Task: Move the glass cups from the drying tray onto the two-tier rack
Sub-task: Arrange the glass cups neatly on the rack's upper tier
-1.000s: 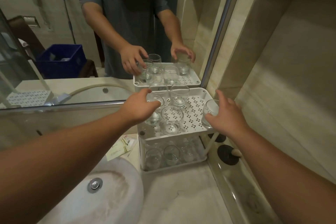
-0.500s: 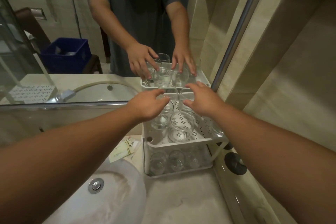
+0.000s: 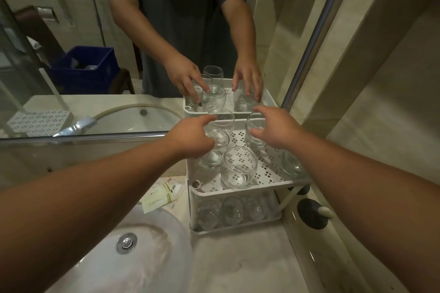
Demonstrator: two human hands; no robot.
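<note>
Glass cups are standing on both tiers of the white two-tier rack [image 3: 240, 190], which is sitting on the pale table [image 3: 238, 257] against the mirror [image 3: 71, 66]. You are reaching over the perforated top tier with both hands. Your left hand [image 3: 190, 137] is curling its thumb and fingers around the back-left cup [image 3: 220, 118], with another cup [image 3: 214, 157] partly hidden just beneath your palm. Your right hand [image 3: 276, 127] is wrapping around the rim of the back-right cup [image 3: 254, 134], thumb on the near side and fingers over the far side. A wide front cup [image 3: 238, 169] is standing free near the front edge of the top tier, between your forearms, and one more cup [image 3: 291, 165] is showing at the right edge, partly behind your right arm. On the lower tier, a row of cups [image 3: 232, 210] is standing upright. White sink [image 3: 142, 264] is lying to the left of the rack, with paper sachets [image 3: 162, 194] resting between them.
</note>
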